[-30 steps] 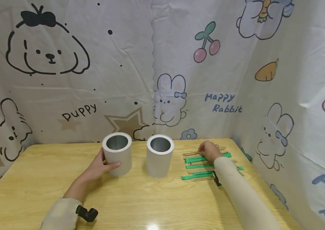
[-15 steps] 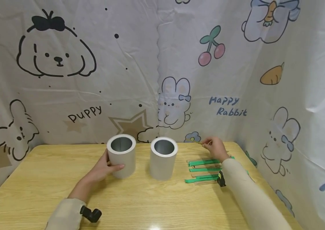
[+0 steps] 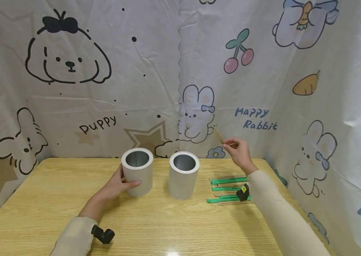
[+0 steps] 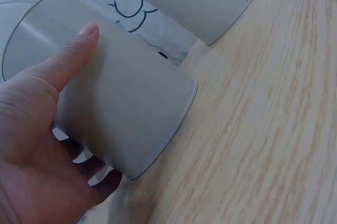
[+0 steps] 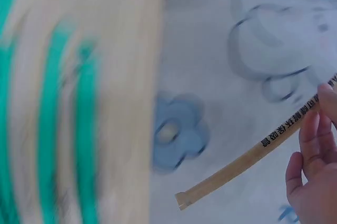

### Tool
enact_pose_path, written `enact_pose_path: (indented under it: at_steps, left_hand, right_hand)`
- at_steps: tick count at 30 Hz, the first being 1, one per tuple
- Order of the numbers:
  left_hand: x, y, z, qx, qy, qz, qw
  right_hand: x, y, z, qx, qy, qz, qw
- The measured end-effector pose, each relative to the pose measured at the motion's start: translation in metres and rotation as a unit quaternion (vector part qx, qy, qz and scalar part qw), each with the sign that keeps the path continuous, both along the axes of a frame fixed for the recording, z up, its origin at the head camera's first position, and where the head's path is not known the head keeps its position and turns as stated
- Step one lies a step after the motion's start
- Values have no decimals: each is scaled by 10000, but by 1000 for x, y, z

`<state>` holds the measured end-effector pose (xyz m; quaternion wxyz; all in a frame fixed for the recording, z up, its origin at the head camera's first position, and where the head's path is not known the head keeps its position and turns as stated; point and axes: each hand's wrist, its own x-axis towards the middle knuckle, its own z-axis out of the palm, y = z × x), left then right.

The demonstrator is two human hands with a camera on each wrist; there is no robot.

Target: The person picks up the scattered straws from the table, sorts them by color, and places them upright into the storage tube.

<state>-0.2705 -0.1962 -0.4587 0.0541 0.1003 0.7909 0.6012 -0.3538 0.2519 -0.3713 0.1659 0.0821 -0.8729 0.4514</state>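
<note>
My left hand [image 3: 111,188] grips a white cylindrical canister [image 3: 142,179] from its left side. In the left wrist view the thumb lies along the canister's wall and the other fingers curl behind it. A second white canister [image 3: 183,183] stands upright to its right; both are open at the top. Above the table's far right part, my right hand [image 3: 240,154] pinches a drinking straw in a brown paper wrapper [image 3: 219,136]. Dark printed characters run along this wrapped straw [image 5: 242,165] in the right wrist view, and its free end points away from the fingers.
Several green-wrapped straws [image 3: 226,181] and brown-wrapped ones [image 3: 223,194] lie in a loose row on the right of the wooden table [image 3: 155,227], beneath the right forearm. A printed cloth [image 3: 148,85] hangs behind the table and along its sides.
My right hand has picked the brown-wrapped straw off the row and lifted it up above the table's far edge. The left hand keeps its grip on the canister; the head view has shifted slightly.
</note>
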Motion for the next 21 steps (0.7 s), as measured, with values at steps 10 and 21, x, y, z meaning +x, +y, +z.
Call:
enact_pose_path:
  at_steps: [10, 21]
  left_hand:
    - [-1, -3, -1, -135, -108, -24, 9998]
    - [-4, 0, 0, -55, -163, -76, 9998]
  right_hand:
    - [26, -74, 68, -3234, 396, 616, 9434]
    - [48, -170, 86, -5156, -550, 1789, 8361]
